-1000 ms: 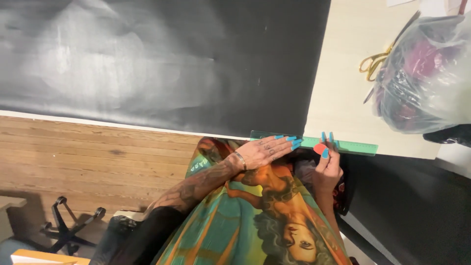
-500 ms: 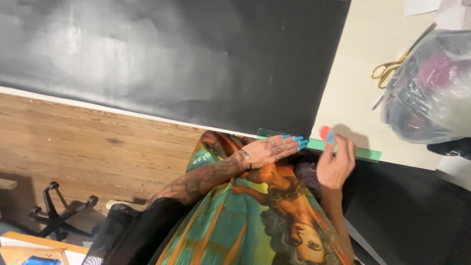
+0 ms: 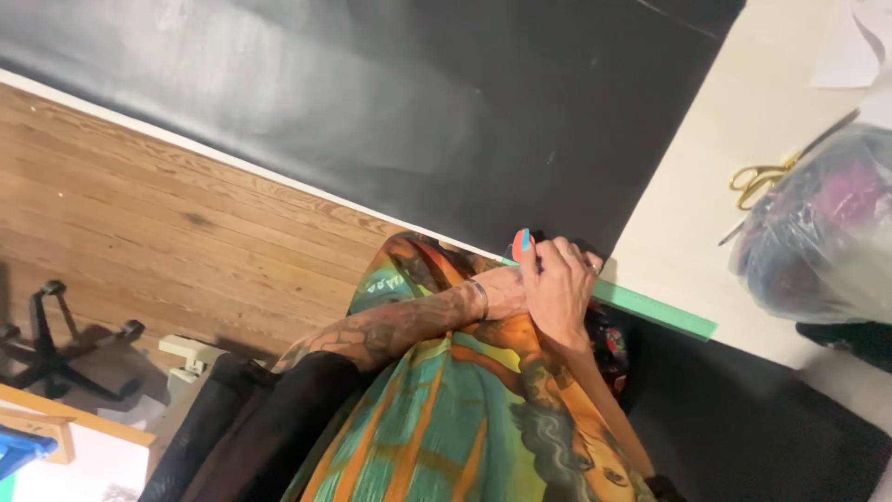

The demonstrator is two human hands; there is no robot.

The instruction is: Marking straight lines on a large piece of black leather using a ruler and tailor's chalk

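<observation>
R hand pinched a small red-blue marker (chalk, probably) beside green ruler on black sheet; L hand hidden, grip unclear. Ruler needed firm, flat pressure.

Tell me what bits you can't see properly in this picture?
- Left hand, head view: its fingers are hidden under the right hand.
- Green ruler: its near end is covered by both hands.
- Scissors: blades tucked behind the plastic bag.
- Small orange thing in the right grip: too small to tell.
</observation>
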